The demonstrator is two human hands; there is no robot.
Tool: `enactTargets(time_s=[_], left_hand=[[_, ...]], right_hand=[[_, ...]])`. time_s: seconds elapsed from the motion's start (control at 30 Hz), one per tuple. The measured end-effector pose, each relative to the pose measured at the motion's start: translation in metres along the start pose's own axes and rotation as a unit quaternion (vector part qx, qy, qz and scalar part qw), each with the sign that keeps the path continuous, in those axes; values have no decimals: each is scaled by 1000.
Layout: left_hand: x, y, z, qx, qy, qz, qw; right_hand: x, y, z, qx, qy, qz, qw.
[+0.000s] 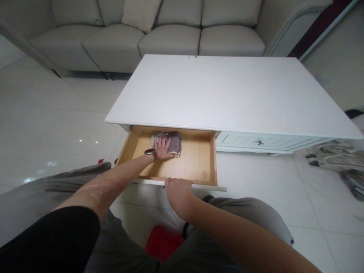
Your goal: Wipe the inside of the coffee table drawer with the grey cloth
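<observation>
A wooden drawer (199,159) is pulled out from under the white coffee table (227,91). Inside it, at the back left, lies a grey patterned cloth (174,142). My left hand (162,149), with a watch on the wrist, rests flat on that cloth with the fingers spread. My right hand (178,191) is closed over the drawer's white front edge (210,187), near its middle.
A second, closed drawer (264,142) with a small handle sits to the right. A grey sofa (159,34) stands behind the table. A red object (162,244) lies on the tiled floor between my knees. A patterned rug (338,159) lies at the right.
</observation>
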State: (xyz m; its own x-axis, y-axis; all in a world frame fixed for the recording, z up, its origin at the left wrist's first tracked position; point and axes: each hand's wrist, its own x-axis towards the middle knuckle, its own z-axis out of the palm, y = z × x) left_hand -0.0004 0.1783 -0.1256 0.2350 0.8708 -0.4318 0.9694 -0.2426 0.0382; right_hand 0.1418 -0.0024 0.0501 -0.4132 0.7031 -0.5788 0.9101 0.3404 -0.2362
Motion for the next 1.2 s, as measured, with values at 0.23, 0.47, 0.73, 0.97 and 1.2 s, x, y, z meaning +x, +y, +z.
enactTargets(time_s=[0.23,0.47,0.73,0.97,1.2], left_hand=[[28,157,-2,-74,5,56,996],[18,173,-11,-52,-28,135,989],[-23,160,-27,-62,-96,202,973],[-36,172,-10,20,-82,277,957],[-22,128,-12,15,-97,185,978]], right_hand=[[1,-4,1,-51,-3,-16,999],[7,-6,13,-73,15,-29,997],[16,-16,13,-52,-9,13,999],[22,-17,28,-120,-18,-1,993],[8,-12,13,-59,-6,0,998]])
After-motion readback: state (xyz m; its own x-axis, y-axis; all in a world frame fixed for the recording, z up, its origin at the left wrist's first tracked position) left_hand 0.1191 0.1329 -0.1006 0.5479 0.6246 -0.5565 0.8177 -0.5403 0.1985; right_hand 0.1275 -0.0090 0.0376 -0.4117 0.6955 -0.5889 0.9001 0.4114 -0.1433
